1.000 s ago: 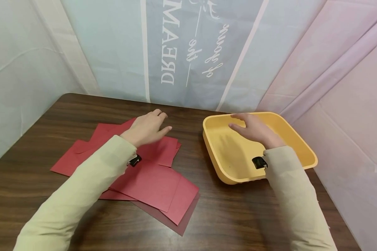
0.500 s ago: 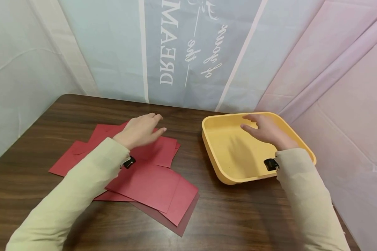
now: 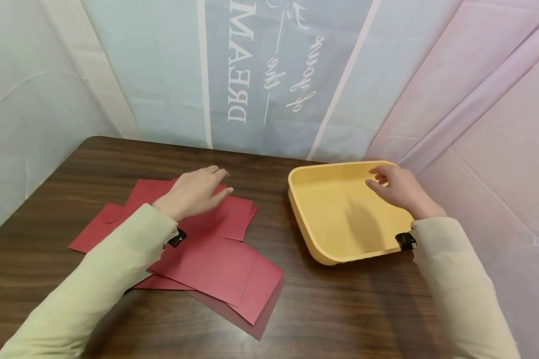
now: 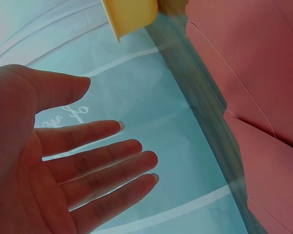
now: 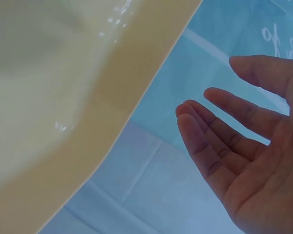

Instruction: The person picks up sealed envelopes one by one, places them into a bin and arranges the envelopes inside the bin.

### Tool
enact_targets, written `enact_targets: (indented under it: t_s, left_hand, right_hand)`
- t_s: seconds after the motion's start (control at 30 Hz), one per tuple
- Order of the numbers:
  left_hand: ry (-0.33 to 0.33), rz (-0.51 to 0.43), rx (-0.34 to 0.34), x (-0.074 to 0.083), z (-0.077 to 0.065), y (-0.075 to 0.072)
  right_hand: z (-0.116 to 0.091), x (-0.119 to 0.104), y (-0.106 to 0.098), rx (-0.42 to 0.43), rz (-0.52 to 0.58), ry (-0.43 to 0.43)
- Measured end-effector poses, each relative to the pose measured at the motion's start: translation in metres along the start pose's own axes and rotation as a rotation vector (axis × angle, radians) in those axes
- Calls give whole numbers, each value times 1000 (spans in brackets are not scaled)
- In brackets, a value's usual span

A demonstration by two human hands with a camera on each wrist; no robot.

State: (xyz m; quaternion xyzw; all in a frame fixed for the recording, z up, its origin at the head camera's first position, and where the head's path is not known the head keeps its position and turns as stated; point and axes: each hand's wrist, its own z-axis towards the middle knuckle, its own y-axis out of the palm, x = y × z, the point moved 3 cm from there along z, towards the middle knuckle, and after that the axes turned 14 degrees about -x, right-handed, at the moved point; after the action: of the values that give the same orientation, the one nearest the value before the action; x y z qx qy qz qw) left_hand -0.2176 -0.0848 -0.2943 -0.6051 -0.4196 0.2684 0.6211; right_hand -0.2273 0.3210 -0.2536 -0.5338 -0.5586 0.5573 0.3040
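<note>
Several red envelopes (image 3: 206,267) lie in a loose, overlapping pile on the left and middle of the table. Above the back of that pile hovers my left hand (image 3: 192,193), empty; the left wrist view shows its fingers (image 4: 105,163) spread and nearly straight. A yellow plastic tub (image 3: 332,224) stands to the right with nothing inside but a hand's shadow. Over its right side I hold my right hand (image 3: 402,188) in the air. Its fingers (image 5: 224,146) are loosely bent in the right wrist view, with nothing between them and the thumb.
The dark wood table (image 3: 328,309) ends at a hanging light-blue cloth (image 3: 170,89) printed with white lettering. Pale cloth walls (image 3: 503,164) close in the right and left sides, the right one close to the tub.
My right hand has moved rightward across the tub. The left hand has drifted slightly left and down over the envelopes. The envelopes and tub have stayed in place.
</note>
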Motion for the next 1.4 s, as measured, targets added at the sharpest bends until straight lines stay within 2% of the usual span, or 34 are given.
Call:
enact_targets:
  t_s: [0.2,0.7,1.03,1.4]
  left_hand:
    - [-5,-9,-4,-2,-5,3]
    - [-6,-4,4,-5,-14,6]
    - [-10,-2,10,-12,-16,11]
    - [-12,-25,3,-15,-19,12]
  right_hand:
    - [-7,19,-1,-10,-3,51]
    - [-19,55,-5,58,-55,43]
    - [-21,89,-6,6,-42,94]
    - [-29,121,-9,-119,38,182]
